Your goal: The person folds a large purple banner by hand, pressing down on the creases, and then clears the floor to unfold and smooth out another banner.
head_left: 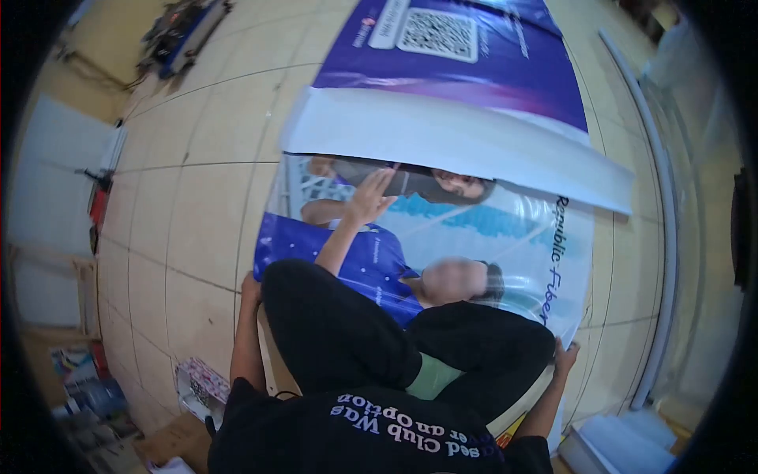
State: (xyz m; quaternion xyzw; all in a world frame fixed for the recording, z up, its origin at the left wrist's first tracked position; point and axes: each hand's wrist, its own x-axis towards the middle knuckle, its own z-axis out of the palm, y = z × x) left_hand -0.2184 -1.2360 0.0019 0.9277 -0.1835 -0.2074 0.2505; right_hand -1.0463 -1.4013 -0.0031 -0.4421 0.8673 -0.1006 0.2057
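A large printed banner (505, 229) lies over the floor before my crossed legs, showing people in print and the words "Republic Fiber". Across its middle runs a white folded-over band (442, 122), and beyond that is a purple part (505, 79) with a QR code. My left hand (251, 287) is closed on the banner's left edge beside my knee; its fingers are partly hidden. At the lower right corner of the banner, my right hand (565, 355) pinches the edge next to my other knee.
A long pale tube (659, 174) lies along the right side. White stacked material (620, 442) is at the lower right. A patterned box (201, 387) and cardboard (178, 442) stand at the lower left. Equipment (181, 39) sits at the upper left on the tiled floor (205, 205).
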